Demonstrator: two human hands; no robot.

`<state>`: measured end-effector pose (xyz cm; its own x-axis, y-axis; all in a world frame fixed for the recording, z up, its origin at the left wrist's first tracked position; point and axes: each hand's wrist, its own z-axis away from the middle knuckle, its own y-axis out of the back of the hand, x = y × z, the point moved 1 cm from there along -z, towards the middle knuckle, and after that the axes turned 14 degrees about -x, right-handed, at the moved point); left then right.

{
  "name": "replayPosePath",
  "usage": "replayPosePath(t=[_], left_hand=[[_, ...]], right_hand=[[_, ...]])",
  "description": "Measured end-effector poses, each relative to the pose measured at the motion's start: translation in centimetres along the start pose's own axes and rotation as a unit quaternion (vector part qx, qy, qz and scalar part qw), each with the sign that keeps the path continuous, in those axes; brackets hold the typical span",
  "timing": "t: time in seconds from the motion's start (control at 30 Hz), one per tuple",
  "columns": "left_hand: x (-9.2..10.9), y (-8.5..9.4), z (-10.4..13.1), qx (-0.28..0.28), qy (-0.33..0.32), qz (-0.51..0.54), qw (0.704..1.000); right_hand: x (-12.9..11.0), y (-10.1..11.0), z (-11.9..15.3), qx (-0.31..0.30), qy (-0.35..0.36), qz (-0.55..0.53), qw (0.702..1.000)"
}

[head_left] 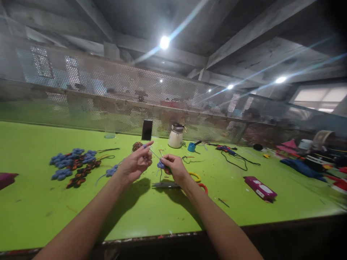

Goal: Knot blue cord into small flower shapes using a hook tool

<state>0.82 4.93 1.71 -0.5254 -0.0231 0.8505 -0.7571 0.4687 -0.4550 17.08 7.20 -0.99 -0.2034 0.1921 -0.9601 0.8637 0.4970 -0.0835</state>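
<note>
My right hand (175, 169) is closed on a thin crochet hook (161, 154) and a small blue crocheted piece (161, 165), from which a loose yarn tail hangs. A strand of blue yarn (155, 153) runs from that piece to my left hand (137, 163). There the index finger points out with yarn at it, while the other fingers curl inward. Under my right hand and forearm lie scissors (166, 185) with yellow and red handles, partly covered. Behind my left hand sits a ball of brownish yarn (137, 146), and more blue crochet (111, 170) shows beside the wrist.
Blue crocheted flowers (61, 174) and dark orange ones (81, 175) lie at left on the green table (130, 224). Along the back stand a phone (146, 130), a white jar (175, 137) and a blue pot (191, 146). A purple case (260, 188) lies at right.
</note>
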Motion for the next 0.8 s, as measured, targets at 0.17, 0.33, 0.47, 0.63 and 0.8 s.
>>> replayPosePath(t=[0.17,0.33,0.47,0.63,0.8], left_hand=[[-1.7,0.1,0.3,-0.007,0.044,-0.013,0.999],[-1.7,0.0,0.6,0.011,0.049,-0.074,0.996],[-1.0,0.1,0.7,0.025,0.059,-0.142,0.988],[-1.0,0.5,0.6,0.022,0.064,-0.159,0.985],[-1.0,0.4,0.5,0.029,0.025,-0.205,0.978]], right_hand=[[0.9,-1.2,0.1,-0.002,-0.016,0.002,1.0],[1.2,-1.4,0.3,-0.022,-0.034,-0.005,0.999],[0.7,-1.0,0.6,-0.073,-0.043,-0.018,0.996],[-0.5,-0.5,0.9,-0.131,-0.036,-0.016,0.991],[-1.7,-0.6,1.3,-0.131,-0.04,0.057,0.989]])
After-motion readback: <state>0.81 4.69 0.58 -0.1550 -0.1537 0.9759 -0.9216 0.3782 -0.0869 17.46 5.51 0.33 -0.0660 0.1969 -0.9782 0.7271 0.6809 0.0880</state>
